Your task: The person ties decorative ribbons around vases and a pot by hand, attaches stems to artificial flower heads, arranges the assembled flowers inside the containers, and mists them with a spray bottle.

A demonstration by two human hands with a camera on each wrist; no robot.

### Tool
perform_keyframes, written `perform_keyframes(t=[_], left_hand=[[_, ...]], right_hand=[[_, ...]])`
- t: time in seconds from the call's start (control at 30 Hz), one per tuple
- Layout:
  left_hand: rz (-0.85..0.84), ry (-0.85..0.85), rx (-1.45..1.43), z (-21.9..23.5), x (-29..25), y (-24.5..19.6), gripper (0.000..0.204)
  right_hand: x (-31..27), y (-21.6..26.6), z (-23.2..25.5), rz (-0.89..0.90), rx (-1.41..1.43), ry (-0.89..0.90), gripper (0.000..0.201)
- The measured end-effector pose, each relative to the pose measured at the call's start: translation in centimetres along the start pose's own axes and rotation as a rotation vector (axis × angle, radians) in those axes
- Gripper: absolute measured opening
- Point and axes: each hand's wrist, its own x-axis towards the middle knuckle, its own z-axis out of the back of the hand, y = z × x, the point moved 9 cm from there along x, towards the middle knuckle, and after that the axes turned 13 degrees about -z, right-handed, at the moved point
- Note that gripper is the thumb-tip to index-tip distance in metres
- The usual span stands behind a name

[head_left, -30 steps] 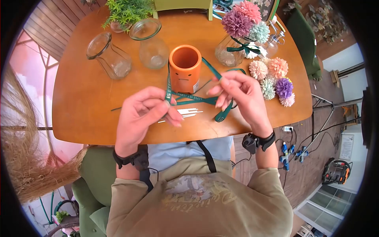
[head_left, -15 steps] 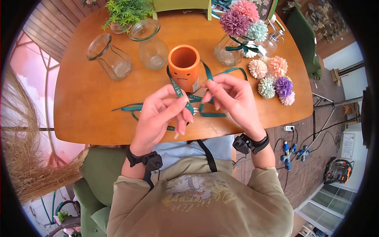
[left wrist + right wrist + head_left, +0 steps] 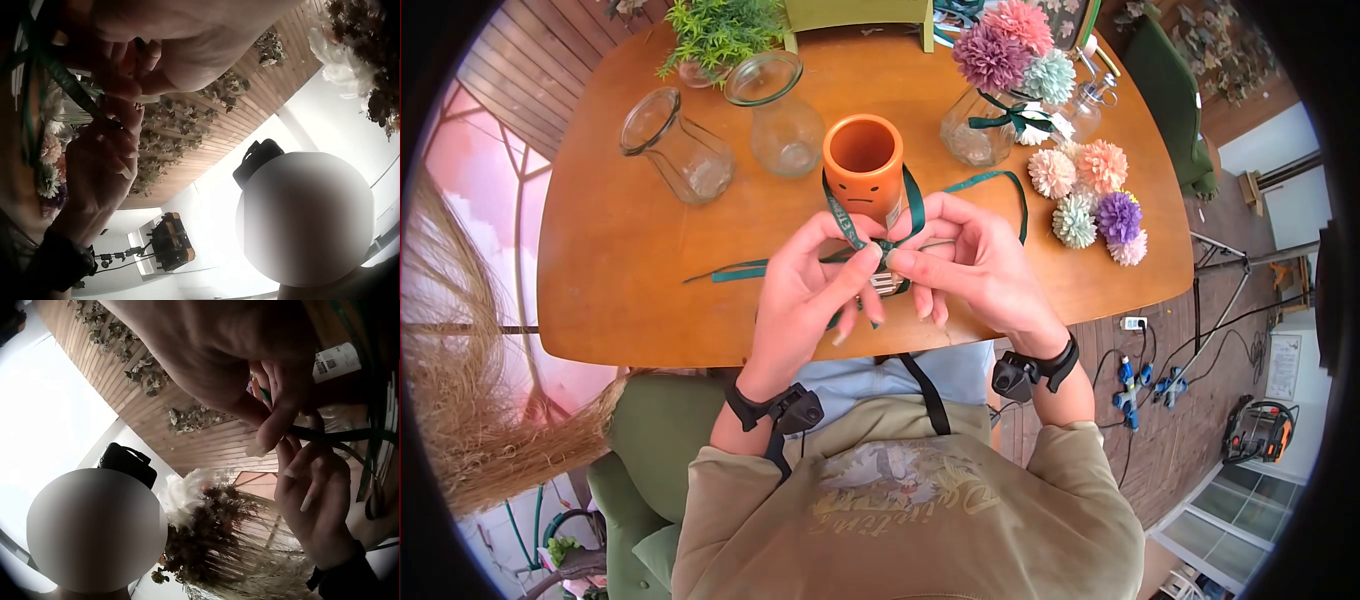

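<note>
An orange cup (image 3: 862, 172) with a frowning face stands upright on the table, a dark green printed ribbon (image 3: 914, 203) running along both its sides. In front of it the hands meet at their fingertips. The left hand (image 3: 808, 287) pinches the ribbon between thumb and fingers; the right hand (image 3: 982, 268) pinches it just beside. In the left wrist view the ribbon (image 3: 70, 85) runs to the touching fingers. The right wrist view shows a strand of ribbon (image 3: 340, 435) held between the fingertips. The exact crossing of the strands is hidden by the fingers.
Two glass vases (image 3: 788, 130) stand left of the cup. Behind right, another vase (image 3: 975, 130) holds flowers with a green bow, and loose flower heads (image 3: 1100, 200) lie beside it. A potted green plant (image 3: 718, 32) is at the back left. White strips lie under the hands.
Both hands have come together in front of the cup, the left moving right and the right moving left. The ribbon's right strand has been drawn in close to the cup.
</note>
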Motion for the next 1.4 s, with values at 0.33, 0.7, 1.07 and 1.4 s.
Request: perform_keyframes(t=[0.33,0.7,1.07,1.4], left_hand=[[-0.085,0.050,0.020,-0.6,0.9,-0.5,0.015],[-0.170,-0.027,-0.059,-0.8,0.3,-1.0,0.019],[-0.527,0.107,0.736,-0.8,0.0,-3.8,0.016],[-0.435,0.066,0.621,-0.4,0.4,-3.1,0.008]], right_hand=[[-1.2,0.4,-0.9,0.021,-0.145,-0.089,0.020],[-3.2,3.6,-0.2,0.443,-0.765,-0.431,0.011],[-3.6,3.6,-0.9,0.594,-0.953,-0.599,0.029],[-2.7,4.3,-2.7,0.832,-1.112,-0.459,0.021]])
